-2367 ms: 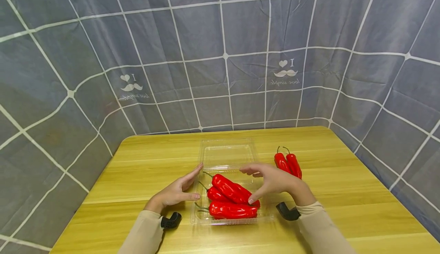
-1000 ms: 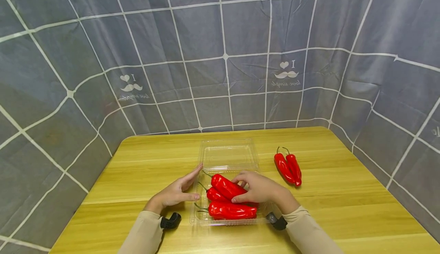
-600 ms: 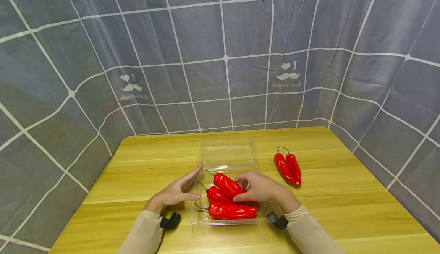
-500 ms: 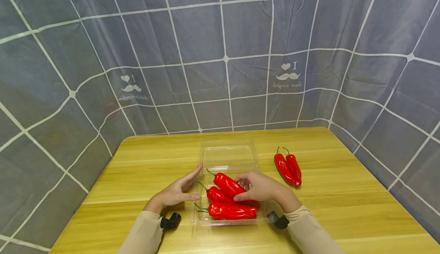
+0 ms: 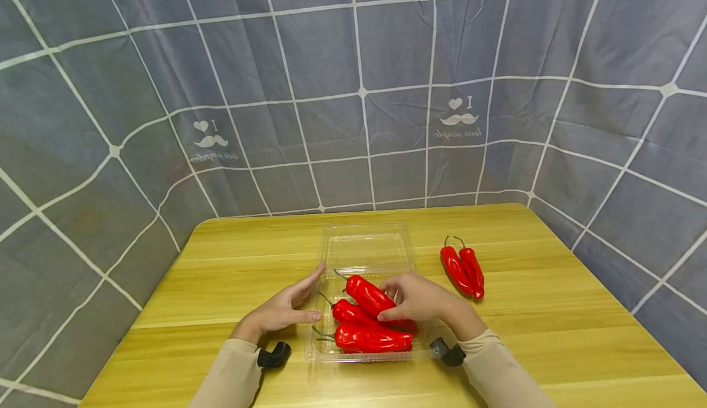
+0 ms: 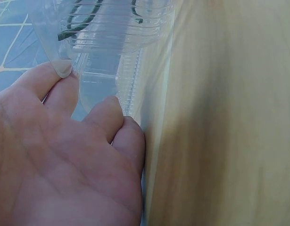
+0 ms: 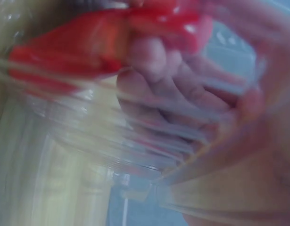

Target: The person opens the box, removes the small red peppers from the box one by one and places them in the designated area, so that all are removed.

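The peppers [image 5: 373, 338] look glossy, the container [image 5: 367, 252] clear plastic, the table [image 5: 248, 261] wood-grained.

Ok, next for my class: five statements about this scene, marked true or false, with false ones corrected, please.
1. The right hand holds a red pepper. True.
2. Two other peppers lie on the table, right of the clear container. True.
3. The lid is shut. False: the lid is folded back, open.
4. The curtain is grey with white lines. True.
5. The left hand grips a pepper. False: the left hand is at the clear container's left side.
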The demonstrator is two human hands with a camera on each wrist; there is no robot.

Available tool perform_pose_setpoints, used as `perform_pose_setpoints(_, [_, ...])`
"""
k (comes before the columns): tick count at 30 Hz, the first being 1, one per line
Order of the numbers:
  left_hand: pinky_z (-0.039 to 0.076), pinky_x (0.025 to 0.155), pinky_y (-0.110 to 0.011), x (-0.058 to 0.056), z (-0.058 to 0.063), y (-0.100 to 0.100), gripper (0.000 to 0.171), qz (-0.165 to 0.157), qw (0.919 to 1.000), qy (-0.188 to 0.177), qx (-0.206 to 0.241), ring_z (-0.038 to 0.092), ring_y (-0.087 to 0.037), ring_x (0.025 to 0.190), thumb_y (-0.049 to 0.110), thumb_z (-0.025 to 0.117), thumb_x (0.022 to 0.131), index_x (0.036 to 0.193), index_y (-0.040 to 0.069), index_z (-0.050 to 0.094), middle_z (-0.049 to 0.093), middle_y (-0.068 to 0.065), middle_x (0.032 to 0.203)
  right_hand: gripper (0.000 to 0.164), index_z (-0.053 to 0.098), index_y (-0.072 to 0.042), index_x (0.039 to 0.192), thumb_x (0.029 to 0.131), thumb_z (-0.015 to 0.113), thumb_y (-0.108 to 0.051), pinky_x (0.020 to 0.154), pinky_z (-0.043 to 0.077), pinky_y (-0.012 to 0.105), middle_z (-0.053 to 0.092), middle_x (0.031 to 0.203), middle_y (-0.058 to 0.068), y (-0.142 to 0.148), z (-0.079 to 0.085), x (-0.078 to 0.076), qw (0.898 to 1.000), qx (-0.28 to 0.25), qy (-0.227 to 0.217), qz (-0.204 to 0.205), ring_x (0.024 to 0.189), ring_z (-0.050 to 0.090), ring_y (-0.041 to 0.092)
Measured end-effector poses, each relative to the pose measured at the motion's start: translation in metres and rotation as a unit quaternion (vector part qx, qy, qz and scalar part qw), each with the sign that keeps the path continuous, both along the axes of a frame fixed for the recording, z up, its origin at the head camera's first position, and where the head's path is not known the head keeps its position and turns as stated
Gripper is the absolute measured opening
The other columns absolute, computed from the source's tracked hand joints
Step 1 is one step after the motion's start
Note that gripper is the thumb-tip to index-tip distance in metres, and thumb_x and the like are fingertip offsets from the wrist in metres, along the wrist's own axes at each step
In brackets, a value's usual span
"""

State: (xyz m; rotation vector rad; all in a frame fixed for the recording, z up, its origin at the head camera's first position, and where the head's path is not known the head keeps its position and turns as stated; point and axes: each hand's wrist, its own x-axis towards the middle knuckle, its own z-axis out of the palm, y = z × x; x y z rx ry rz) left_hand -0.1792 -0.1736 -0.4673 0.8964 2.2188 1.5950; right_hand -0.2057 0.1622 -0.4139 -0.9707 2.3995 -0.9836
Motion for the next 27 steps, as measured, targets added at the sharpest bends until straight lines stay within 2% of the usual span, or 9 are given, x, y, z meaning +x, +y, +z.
perform_pose_setpoints(9, [0.015, 0.116, -0.017, 0.001, -0.002, 0.001, 0.091, 0.004, 1.0, 0.0, 0.001, 0.005, -0.032, 0.152, 0.009, 0.071, 0.095, 0.162, 0.007, 0.009, -0.002, -0.012, 0.168, 0.038, 0.068, -0.007, 0.112, 0.083, 0.084, -0.025, 0.066, 0.057, 0.03, 0.063, 0.089, -0.004, 0.008, 0.003, -0.001, 1.0, -0.02, 0.01, -0.012, 0.076, 0.062, 0.016])
perform_pose_setpoints(16, [0.015, 0.115, -0.016, 0.004, -0.002, 0.003, 0.092, 0.008, 1.0, -0.003, -0.001, 0.004, -0.03, 0.152, 0.011, 0.071, 0.094, 0.163, 0.009, 0.01, -0.001, -0.009, 0.168, 0.038, 0.067, -0.007, 0.114, 0.084, 0.082, -0.026, 0.069, 0.057, 0.032, 0.064, 0.09, -0.002, 0.019, 0.008, -0.004, 0.999, -0.044, -0.002, -0.024, 0.079, 0.063, 0.018])
perform_pose_setpoints(22, [0.014, 0.115, -0.016, 0.005, -0.002, 0.003, 0.092, 0.01, 0.9999, -0.003, -0.005, 0.005, -0.03, 0.152, 0.011, 0.071, 0.094, 0.163, 0.01, 0.01, -0.001, -0.008, 0.168, 0.042, 0.067, -0.004, 0.115, 0.084, 0.083, -0.027, 0.068, 0.058, 0.033, 0.066, 0.089, -0.001, 0.032, 0.012, -0.009, 0.997, -0.063, 0.008, -0.049, 0.078, 0.064, 0.018])
perform_pose_setpoints(27, [0.014, 0.115, -0.016, 0.005, -0.002, 0.003, 0.093, 0.011, 0.9999, -0.001, -0.008, 0.004, -0.03, 0.152, 0.012, 0.072, 0.094, 0.162, 0.009, 0.009, -0.001, -0.007, 0.168, 0.044, 0.066, -0.001, 0.113, 0.082, 0.085, -0.024, 0.067, 0.058, 0.034, 0.066, 0.089, 0.001, 0.042, 0.016, -0.013, 0.993, -0.076, 0.017, -0.089, 0.078, 0.064, 0.019])
